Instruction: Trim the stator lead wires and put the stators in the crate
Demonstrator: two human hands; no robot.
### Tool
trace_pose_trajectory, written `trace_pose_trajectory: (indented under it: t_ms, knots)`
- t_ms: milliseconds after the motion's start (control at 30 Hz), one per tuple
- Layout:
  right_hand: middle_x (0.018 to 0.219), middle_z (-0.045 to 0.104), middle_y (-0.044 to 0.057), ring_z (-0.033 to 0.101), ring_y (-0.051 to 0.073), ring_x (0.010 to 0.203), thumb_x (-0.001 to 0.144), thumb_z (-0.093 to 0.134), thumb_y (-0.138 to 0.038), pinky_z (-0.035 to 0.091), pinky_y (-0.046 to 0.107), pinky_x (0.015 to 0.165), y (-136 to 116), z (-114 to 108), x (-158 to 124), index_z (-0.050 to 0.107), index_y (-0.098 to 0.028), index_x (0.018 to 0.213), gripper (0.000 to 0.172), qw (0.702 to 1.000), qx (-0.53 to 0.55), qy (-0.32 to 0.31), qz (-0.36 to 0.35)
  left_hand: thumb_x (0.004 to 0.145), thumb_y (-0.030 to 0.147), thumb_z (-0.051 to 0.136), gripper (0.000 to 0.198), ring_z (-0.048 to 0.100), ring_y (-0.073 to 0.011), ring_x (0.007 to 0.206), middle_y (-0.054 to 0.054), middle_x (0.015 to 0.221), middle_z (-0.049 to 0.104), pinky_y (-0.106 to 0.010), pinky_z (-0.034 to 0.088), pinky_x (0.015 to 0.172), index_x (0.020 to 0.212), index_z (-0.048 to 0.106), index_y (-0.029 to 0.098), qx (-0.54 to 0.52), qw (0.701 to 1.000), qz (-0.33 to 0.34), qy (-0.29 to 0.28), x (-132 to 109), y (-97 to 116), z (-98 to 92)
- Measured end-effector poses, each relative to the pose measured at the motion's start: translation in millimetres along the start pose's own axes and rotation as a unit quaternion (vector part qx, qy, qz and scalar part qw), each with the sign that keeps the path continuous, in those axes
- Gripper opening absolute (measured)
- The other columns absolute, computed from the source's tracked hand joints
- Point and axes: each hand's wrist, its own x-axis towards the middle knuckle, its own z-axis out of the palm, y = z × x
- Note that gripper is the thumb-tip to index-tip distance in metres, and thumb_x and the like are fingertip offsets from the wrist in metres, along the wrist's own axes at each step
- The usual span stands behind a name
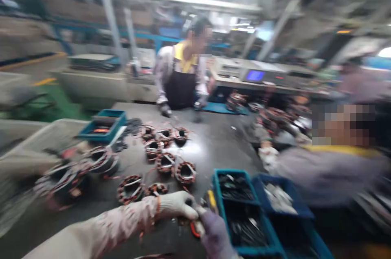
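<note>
My left hand (179, 205), in a white glove, has its fingers curled and meets my right hand at the lower middle. A purplish-grey glove covers my right hand (214, 228), its fingers closed too. Something small with a red-orange curved part (194, 229) shows between and below the hands; blur hides what it is and which hand grips it. Just beyond my left hand stand copper-wound rings (185, 172) with white bands. A yellow-handled thing (211, 200) lies beside my right hand.
Teal bins (258, 246) with black pieces stand at the right, beside a blue bin (282, 179) with white pieces. Another teal bin (102, 139) is at the left. One person (183, 84) stands across the table; another person (330, 173) works at the right.
</note>
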Motion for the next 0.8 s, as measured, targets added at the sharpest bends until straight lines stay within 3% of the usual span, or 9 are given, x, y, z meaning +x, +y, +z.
trace_pose_trajectory:
  t_ms: [100, 200, 333, 400, 467, 533, 633, 700, 800]
  knots:
    - [0.069, 0.065, 0.003, 0.061, 0.012, 0.061, 0.087, 0.046, -0.021, 0.050, 0.020, 0.058, -1.5, -24.5, 7.6, 0.068, -0.021, 0.084, 0.023, 0.998, -0.031, 0.051, 0.003, 0.066, 0.054, 0.069, 0.043, 0.055, -0.0112, 0.064, 0.000, 0.071, 0.065, -0.022, 0.043, 0.058, 0.087, 0.067, 0.016, -0.023, 0.998, 0.051, -0.009, 8.5, 9.5, 9.9]
    - [0.070, 0.067, 0.004, 0.064, 0.011, 0.064, 0.091, 0.045, -0.023, 0.050, 0.019, 0.061, 9.4, -62.4, 14.9, 0.067, -0.018, 0.082, 0.024, 0.990, -0.031, 0.124, 0.061, 0.069, 0.061, 0.066, 0.057, 0.057, -0.0139, 0.080, -0.004, 0.091, 0.069, -0.022, 0.044, 0.067, 0.101, 0.068, 0.015, -0.036, 0.996, 0.075, -0.025, 14.1, 24.2, 19.7]
    - [0.077, 0.071, 0.005, 0.064, 0.012, 0.062, 0.089, 0.050, -0.031, 0.052, 0.020, 0.058, 25.9, -123.1, 15.5, 0.071, -0.018, 0.084, 0.025, 0.961, 0.069, 0.173, 0.206, 0.071, 0.062, 0.065, 0.059, 0.052, -0.0096, 0.066, -0.008, 0.098, 0.068, -0.021, 0.041, 0.059, 0.104, 0.067, 0.013, -0.100, 0.993, 0.061, -0.031, 21.6, 42.2, 31.0]
    - [0.073, 0.070, 0.005, 0.061, 0.012, 0.053, 0.083, 0.056, -0.039, 0.050, 0.021, 0.049, 26.1, -149.6, 14.1, 0.072, -0.017, 0.083, 0.027, 0.932, 0.121, 0.179, 0.291, 0.074, 0.061, 0.064, 0.059, 0.049, -0.0073, 0.059, -0.010, 0.098, 0.068, -0.021, 0.039, 0.056, 0.107, 0.065, 0.012, -0.175, 0.982, 0.062, -0.044, 25.1, 47.8, 37.7]
    - [0.072, 0.070, 0.006, 0.061, 0.014, 0.053, 0.073, 0.065, -0.042, 0.050, 0.022, 0.049, 21.3, -167.2, 16.3, 0.073, -0.015, 0.082, 0.030, 0.914, 0.126, 0.203, 0.328, 0.079, 0.058, 0.060, 0.057, 0.052, -0.0080, 0.062, -0.012, 0.103, 0.067, -0.021, 0.042, 0.059, 0.111, 0.063, 0.012, -0.241, 0.966, 0.061, -0.074, 28.0, 51.1, 44.1]
    - [0.065, 0.068, 0.007, 0.060, 0.014, 0.050, 0.070, 0.065, -0.044, 0.049, 0.023, 0.047, 16.4, -172.8, 23.7, 0.072, -0.013, 0.079, 0.032, 0.906, 0.105, 0.209, 0.353, 0.089, 0.052, 0.049, 0.051, 0.061, -0.0124, 0.083, -0.015, 0.124, 0.060, -0.023, 0.047, 0.069, 0.122, 0.059, 0.014, -0.307, 0.944, 0.040, -0.114, 31.6, 52.7, 45.6]
    - [0.066, 0.068, 0.007, 0.061, 0.015, 0.052, 0.071, 0.068, -0.045, 0.051, 0.025, 0.051, 13.7, -161.1, 34.8, 0.072, -0.014, 0.079, 0.033, 0.909, 0.092, 0.171, 0.370, 0.100, 0.040, 0.023, 0.050, 0.059, -0.0137, 0.109, -0.010, 0.142, 0.049, -0.024, 0.048, 0.082, 0.137, 0.048, 0.018, -0.357, 0.925, 0.025, -0.125, 34.9, 55.5, 39.5]
    - [0.070, 0.069, 0.007, 0.062, 0.016, 0.055, 0.073, 0.069, -0.045, 0.052, 0.027, 0.055, 15.3, -146.4, 35.8, 0.073, -0.014, 0.082, 0.032, 0.927, 0.103, 0.141, 0.331, 0.101, 0.035, 0.017, 0.051, 0.055, -0.0125, 0.119, -0.008, 0.147, 0.043, -0.023, 0.047, 0.086, 0.141, 0.042, 0.018, -0.357, 0.927, 0.035, -0.110, 33.4, 59.4, 38.1]
    - [0.081, 0.071, 0.009, 0.067, 0.018, 0.069, 0.078, 0.069, -0.039, 0.055, 0.029, 0.068, 21.0, -124.2, 35.4, 0.073, -0.014, 0.090, 0.028, 0.972, 0.064, 0.108, 0.197, 0.100, 0.028, 0.021, 0.048, 0.052, -0.0121, 0.122, -0.009, 0.149, 0.040, -0.022, 0.047, 0.088, 0.143, 0.039, 0.014, -0.342, 0.935, 0.038, -0.081, 31.5, 62.3, 44.1]
